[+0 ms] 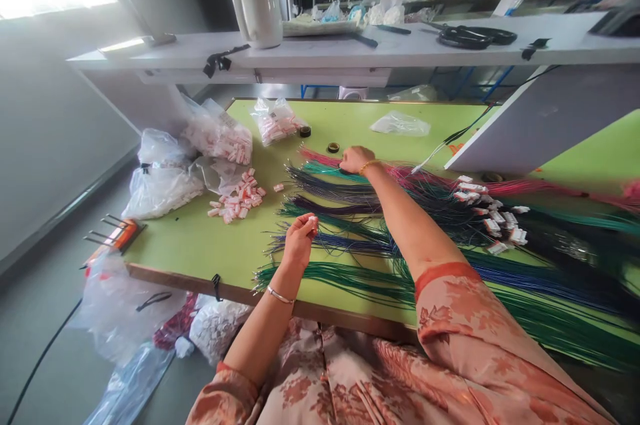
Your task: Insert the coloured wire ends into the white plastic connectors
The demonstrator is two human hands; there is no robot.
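Holding connector point(313, 221) w/ L hand point(299, 240), R hand point(356, 160) prob. on wires point(327, 170).

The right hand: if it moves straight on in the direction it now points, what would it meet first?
Probably the small, dark, ring-shaped tape roll, lying beyond the right hand on the green table. Height is unclear in this view, so the hand might pass above it.

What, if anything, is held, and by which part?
The left hand pinches a white connector, gripped part too small to tell; the right hand is at the wires, its hold unclear.
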